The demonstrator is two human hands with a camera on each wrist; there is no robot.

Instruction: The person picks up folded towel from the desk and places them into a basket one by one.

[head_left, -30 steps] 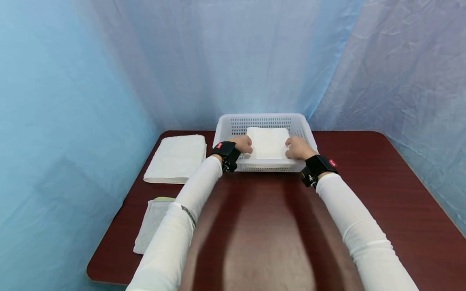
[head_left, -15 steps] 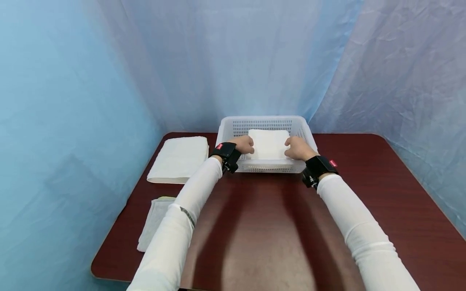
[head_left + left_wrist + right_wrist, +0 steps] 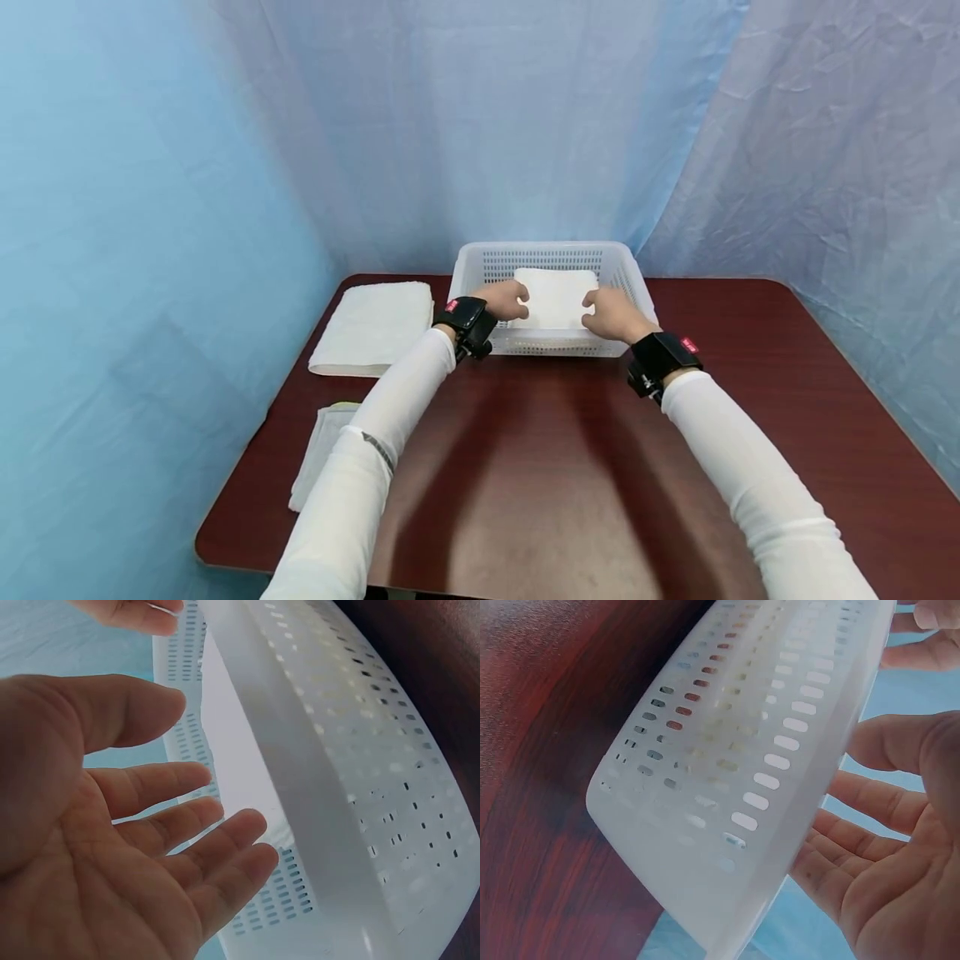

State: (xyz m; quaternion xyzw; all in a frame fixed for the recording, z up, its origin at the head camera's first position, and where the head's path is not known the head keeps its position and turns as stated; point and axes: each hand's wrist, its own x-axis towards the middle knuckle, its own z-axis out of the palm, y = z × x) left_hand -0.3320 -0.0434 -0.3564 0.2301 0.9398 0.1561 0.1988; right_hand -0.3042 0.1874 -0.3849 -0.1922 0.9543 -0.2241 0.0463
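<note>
Lying flat in basket (image 3: 555, 336), white rectangular cloth (image 3: 557, 298)

A curtained-off recording booth (image 3: 150, 208), by the look of it; pale blue fabric drapes (image 3: 480, 125) hang behind and at both sides of a mahogany-coloured wood-grain table (image 3: 780, 358); black wristbands (image 3: 663, 356) carry small cameras (image 3: 643, 385); whether it stands in a home, lab or office cannot be told.

Basket walls (image 3: 555, 335), free room above

There are two hands (image 3: 502, 301) (image 3: 617, 317), two wristbands (image 3: 465, 315) (image 3: 663, 355), one basket (image 3: 551, 337), one table (image 3: 735, 375) and at least three cloths (image 3: 557, 298) (image 3: 375, 325) (image 3: 324, 450).
</note>
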